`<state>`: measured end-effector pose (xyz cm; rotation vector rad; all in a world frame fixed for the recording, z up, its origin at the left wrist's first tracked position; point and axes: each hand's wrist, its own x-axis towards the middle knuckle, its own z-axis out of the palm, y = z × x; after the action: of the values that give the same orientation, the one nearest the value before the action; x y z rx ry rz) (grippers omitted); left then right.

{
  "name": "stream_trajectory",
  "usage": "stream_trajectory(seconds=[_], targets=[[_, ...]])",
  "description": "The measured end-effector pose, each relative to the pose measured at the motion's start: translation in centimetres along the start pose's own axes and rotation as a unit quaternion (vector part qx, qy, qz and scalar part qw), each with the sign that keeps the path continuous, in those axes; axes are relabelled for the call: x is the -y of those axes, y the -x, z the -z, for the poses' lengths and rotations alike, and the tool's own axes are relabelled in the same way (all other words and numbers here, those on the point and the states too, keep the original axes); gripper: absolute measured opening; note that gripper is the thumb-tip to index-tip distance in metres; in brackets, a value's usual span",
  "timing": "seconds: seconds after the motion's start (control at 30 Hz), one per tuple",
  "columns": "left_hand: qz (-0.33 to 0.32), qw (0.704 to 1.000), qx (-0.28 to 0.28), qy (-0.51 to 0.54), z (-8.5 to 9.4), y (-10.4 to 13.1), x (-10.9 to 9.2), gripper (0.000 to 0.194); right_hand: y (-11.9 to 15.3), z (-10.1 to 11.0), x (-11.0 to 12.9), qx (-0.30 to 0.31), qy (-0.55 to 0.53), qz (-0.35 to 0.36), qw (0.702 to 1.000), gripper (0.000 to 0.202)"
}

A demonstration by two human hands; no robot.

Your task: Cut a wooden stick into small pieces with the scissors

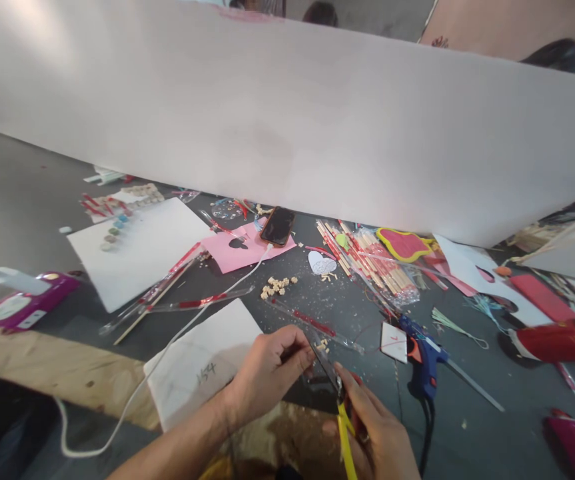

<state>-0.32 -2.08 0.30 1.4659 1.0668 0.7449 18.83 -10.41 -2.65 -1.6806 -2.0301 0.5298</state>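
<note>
My right hand (380, 427) is closed around yellow-handled pliers (346, 437) at the lower middle; their jaws point up and left, and blur hides their exact shape. Just left of them, my left hand (272, 367) is closed in a pinch. A thin greyish strip (323, 360) runs between its fingertips and the pliers; what the fingers hold is too small to make out. Small pale cut pieces (323, 345) lie just beyond the fingertips, and a heap of similar bits (278, 287) sits farther back. A red-and-clear wrapper (317, 325) lies on the dark table near both hands.
A blue glue gun (424, 357) with a glue stick and cable lies right of my hands, near a red can (562, 340). Wrapped wooden sticks (367, 257) lie behind. A phone (278, 227) trails a white cable (167, 347) leftward. A white board (287, 120) stands across the back.
</note>
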Motion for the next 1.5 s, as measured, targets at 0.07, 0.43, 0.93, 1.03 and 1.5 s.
stream_trajectory(seconds=[0.07, 0.43, 0.93, 1.03, 1.5], targets=[[0.010, 1.000, 0.018, 0.008, 0.1, -0.1, -0.2, 0.022, -0.1, 0.1, 0.0, -0.004, -0.005, 0.008, 1.000, 0.054], [-0.114, 0.971, -0.081, -0.196, -0.3, 0.2, 0.6, 0.017, 0.3, -0.6, -0.2, -0.004, -0.063, -0.022, 0.998, 0.055], [0.058, 0.981, 0.112, 0.150, 0.9, -0.4, 0.0, 0.026, 0.3, -1.0, -0.4, -0.040, -0.016, 0.012, 0.999, 0.053], [0.074, 0.977, 0.111, 0.166, 0.7, -0.5, 0.4, 0.025, 0.1, -0.7, -0.6, -0.027, 0.010, 0.030, 0.999, 0.055], [-0.026, 0.999, -0.017, -0.029, -0.1, 0.2, -0.3, 0.016, -0.5, 0.0, 0.1, -0.035, 0.032, 0.064, 0.997, 0.050]])
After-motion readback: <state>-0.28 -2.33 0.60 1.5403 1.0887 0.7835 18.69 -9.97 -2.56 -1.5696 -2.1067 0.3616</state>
